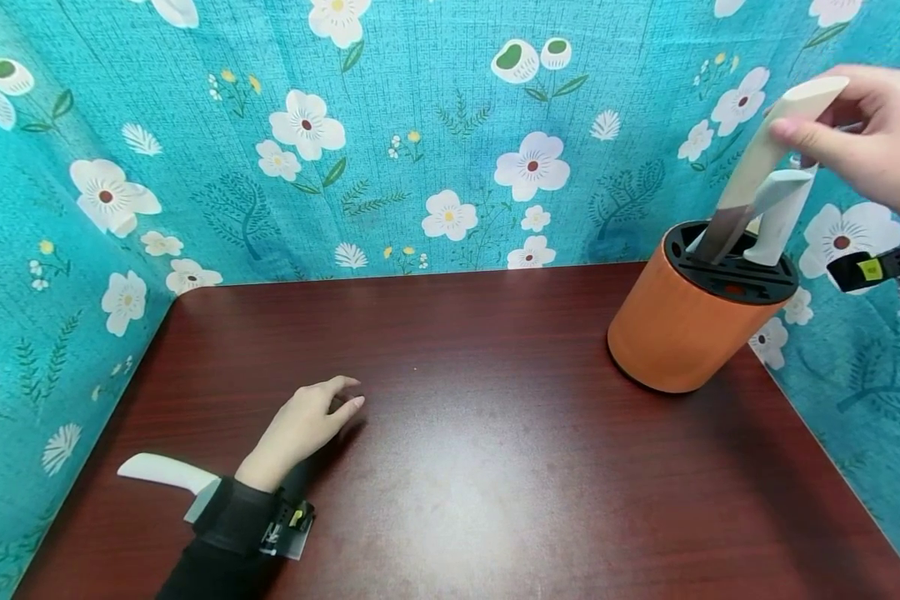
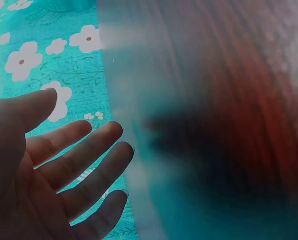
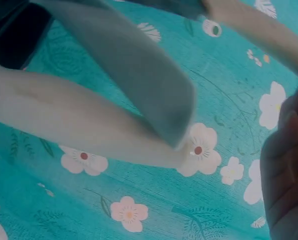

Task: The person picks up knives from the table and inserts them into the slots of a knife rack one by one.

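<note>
At the upper right of the head view, my right hand [image 1: 873, 137] grips the cream handle of a knife [image 1: 761, 154]. The knife's blade reaches down into a slot in the black top of an orange knife block [image 1: 686, 321]. Two other pale handles, one a white handle [image 1: 783, 217], stick out of the block close beside it. In the right wrist view, the held knife's handle [image 3: 261, 35] runs to the fingers at the right edge. My left hand [image 1: 300, 429] hovers low above the table with loosely bent fingers and holds nothing.
A white-handled utensil [image 1: 167, 471] lies on the dark wooden table [image 1: 435, 417], partly hidden behind my left wrist. Turquoise flowered cloth [image 1: 420, 125] rises behind the table and along its sides. The knife block stands by the table's far right corner.
</note>
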The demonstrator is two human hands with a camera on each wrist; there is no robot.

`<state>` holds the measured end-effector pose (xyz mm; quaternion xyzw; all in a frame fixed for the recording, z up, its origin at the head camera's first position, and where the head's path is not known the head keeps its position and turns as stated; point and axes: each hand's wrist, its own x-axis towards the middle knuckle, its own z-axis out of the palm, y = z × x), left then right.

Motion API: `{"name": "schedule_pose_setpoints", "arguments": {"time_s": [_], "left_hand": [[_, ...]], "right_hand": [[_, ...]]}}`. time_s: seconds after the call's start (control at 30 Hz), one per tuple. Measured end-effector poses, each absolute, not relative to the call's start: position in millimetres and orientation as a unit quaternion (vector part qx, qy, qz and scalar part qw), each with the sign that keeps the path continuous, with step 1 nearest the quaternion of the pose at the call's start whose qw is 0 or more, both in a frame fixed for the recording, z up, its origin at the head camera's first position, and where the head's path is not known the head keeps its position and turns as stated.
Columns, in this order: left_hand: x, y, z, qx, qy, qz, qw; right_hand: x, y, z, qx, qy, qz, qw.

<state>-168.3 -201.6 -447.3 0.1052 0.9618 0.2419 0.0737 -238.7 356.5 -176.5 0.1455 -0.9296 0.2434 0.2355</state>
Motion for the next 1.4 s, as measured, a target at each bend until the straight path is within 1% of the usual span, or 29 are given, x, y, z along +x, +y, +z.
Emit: {"name": "schedule_pose_setpoints", "arguments": {"time_s": [0.1,0.2,0.3,0.43,0.57,0.67,0.83,0.97,1.1,1.17,1.27,1.4], "left_hand": [[-166,-201,-450,0.100,0.962,0.244,0.072],[-163,-200,-451,0.100,0.961,0.249,0.072],[-160,-199,-450,0.098,0.961,0.250,0.068],[-158,-199,-448,0.098,0.961,0.250,0.063],[-156,-201,-448,0.099,0.961,0.250,0.062],[-155,-201,-448,0.097,0.962,0.248,0.060],[-151,-201,-448,0.093,0.966,0.237,0.045],[-147,-199,-444,0.089,0.970,0.225,0.030],[-145,-198,-439,0.083,0.975,0.207,0.007],[-143,-199,-436,0.075,0.977,0.197,-0.008],[-139,-202,-432,0.061,0.980,0.185,-0.037],[-133,-211,-429,0.028,0.982,0.171,-0.075]], "right_hand": [[-237,354,-180,0.153,-0.950,0.157,0.221],[-237,352,-183,0.156,-0.961,0.102,0.205],[-238,350,-187,0.167,-0.964,0.076,0.194],[-239,347,-190,0.182,-0.962,0.063,0.193],[-237,341,-189,0.181,-0.956,0.088,0.213],[-233,333,-187,0.182,-0.946,0.117,0.243],[-218,307,-193,0.233,-0.924,0.121,0.277],[-206,278,-217,0.306,-0.898,0.097,0.301],[-199,246,-261,0.356,-0.876,0.083,0.315],[-197,231,-285,0.363,-0.881,0.078,0.294],[-195,208,-317,0.357,-0.901,0.082,0.232],[-196,184,-351,0.344,-0.922,0.095,0.152]]}}
